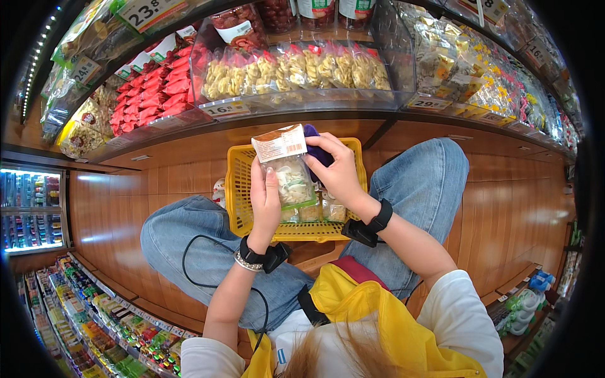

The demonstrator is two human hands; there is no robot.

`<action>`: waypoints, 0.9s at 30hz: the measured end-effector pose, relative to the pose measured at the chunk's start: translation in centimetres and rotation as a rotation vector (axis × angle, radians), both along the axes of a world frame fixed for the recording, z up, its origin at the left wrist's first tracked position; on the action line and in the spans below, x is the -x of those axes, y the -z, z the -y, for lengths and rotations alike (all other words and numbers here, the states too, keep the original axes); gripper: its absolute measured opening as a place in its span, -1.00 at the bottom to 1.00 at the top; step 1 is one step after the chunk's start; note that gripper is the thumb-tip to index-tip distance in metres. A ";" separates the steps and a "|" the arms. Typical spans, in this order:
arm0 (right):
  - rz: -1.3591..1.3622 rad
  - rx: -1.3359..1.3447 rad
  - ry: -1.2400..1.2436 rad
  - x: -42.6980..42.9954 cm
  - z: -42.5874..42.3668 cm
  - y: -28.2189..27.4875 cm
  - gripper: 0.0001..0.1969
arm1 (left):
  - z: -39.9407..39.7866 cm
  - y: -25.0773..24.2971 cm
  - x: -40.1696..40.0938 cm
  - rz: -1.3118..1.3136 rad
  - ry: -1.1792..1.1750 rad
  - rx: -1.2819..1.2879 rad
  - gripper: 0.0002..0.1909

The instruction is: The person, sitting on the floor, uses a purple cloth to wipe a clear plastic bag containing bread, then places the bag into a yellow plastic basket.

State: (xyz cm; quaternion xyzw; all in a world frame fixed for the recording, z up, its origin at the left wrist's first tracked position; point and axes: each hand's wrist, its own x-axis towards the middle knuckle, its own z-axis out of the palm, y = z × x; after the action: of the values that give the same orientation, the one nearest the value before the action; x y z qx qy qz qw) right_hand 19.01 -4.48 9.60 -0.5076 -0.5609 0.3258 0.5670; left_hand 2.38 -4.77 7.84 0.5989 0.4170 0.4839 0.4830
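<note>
Over a yellow plastic basket (240, 208), my left hand (266, 193) grips a clear plastic food packet (289, 182) by its left side, thumb on the front. The packet holds pale, flat pieces and has a printed card header bearing writing and a barcode. My right hand (333, 167) holds a purple cloth (317, 149) at the header's right edge; its fingers partly hide the cloth. Several small clear packets (334, 211) lie in the basket, partly hidden by the held packet and my hands.
A shelf ahead carries bagged yellowish snacks (293, 71), red packets (156, 92) and jars (315, 14). My bent knees flank the basket on the wooden-look floor (165, 184). A black cable (184, 260) loops over my left leg. Product racks (113, 321) stand at lower left.
</note>
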 end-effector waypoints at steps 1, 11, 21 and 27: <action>-0.025 0.011 -0.009 0.2 -0.1 -0.1 -0.74 | -0.1 -0.2 0.4 0.002 0.004 -0.002 -0.56; 0.077 -0.029 -0.363 4.4 0.7 -2.4 -0.71 | -4.5 1.1 6.2 0.417 -0.219 0.254 -0.59; 0.306 -0.064 0.071 6.9 0.1 -1.3 -0.73 | -4.8 1.7 7.4 0.217 0.074 0.367 -0.58; 0.348 -0.036 0.205 7.6 -0.3 -0.8 -0.72 | -4.7 1.5 7.1 0.219 0.125 0.311 -0.58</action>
State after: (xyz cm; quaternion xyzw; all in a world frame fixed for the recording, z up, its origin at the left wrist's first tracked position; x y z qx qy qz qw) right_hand 11.37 -4.22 10.39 -0.6005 -0.6015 0.1640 0.5007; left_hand -4.70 -0.08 6.29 0.4857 0.3936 0.4448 0.6413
